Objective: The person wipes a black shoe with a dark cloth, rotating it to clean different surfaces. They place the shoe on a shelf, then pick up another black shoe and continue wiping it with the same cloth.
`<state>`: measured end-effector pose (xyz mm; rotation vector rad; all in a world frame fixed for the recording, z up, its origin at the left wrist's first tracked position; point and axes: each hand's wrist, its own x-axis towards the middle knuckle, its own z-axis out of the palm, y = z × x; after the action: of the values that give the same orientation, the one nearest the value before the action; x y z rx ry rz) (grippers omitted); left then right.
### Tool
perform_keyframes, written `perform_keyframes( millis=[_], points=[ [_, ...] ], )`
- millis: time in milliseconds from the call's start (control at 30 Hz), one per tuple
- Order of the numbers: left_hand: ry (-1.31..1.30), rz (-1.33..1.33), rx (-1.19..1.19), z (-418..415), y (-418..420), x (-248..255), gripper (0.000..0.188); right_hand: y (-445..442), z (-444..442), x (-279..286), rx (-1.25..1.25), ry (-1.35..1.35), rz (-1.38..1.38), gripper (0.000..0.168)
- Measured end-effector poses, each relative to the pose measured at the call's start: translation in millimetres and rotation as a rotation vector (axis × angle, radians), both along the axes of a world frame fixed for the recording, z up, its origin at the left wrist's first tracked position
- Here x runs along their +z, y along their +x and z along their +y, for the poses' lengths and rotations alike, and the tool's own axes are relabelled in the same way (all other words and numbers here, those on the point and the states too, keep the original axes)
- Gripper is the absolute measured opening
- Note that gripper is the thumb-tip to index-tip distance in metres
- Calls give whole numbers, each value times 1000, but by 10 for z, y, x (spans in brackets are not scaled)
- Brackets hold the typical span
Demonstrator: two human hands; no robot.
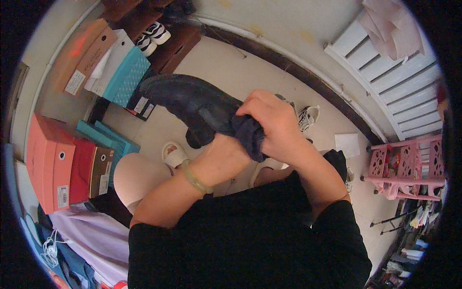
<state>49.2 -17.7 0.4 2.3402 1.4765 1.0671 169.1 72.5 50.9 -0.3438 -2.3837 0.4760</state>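
Note:
A black leather boot is held out in front of me, toe pointing to the upper left and chunky heel turned down. My left hand, with a pale green bangle at its wrist, grips the boot from below near its upper; the fingers are hidden behind it. My right hand is closed on bunched dark fabric at the boot's near end. Whether that fabric is a separate cloth or the boot's own shaft, I cannot tell.
Shoe boxes stand at left, among them an orange-brown one, a turquoise one and a salmon one. Sneakers rest on a dark wooden step. Another shoe lies on the tiled floor. At right are a pink rack and a white radiator.

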Motion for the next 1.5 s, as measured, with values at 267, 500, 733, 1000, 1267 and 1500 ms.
perform_keyframes(
  millis=[267, 500, 733, 1000, 1267, 1500],
  points=[
    [127, 194, 43, 22, 0, -86, 46, 4, 19, 42, 64, -56, -109, 31],
    [-60, -1, -29, -20, -27, -99, 41, 15, 0, 59, 40, -54, -165, 34],
    [-223, -404, -75, -30, 17, -321, 35, 46, -14, 54, 17, -22, -203, 33],
    [104, 200, 34, 9, -70, 16, 34, 65, 86, -60, -34, -159, -267, 39],
    [26, 232, 56, -17, -93, 6, 28, 6, -68, -167, -101, -30, -279, 33],
    [34, 262, 194, 27, -163, 25, 23, -10, -46, -221, -276, -36, -88, 36]
  ],
)
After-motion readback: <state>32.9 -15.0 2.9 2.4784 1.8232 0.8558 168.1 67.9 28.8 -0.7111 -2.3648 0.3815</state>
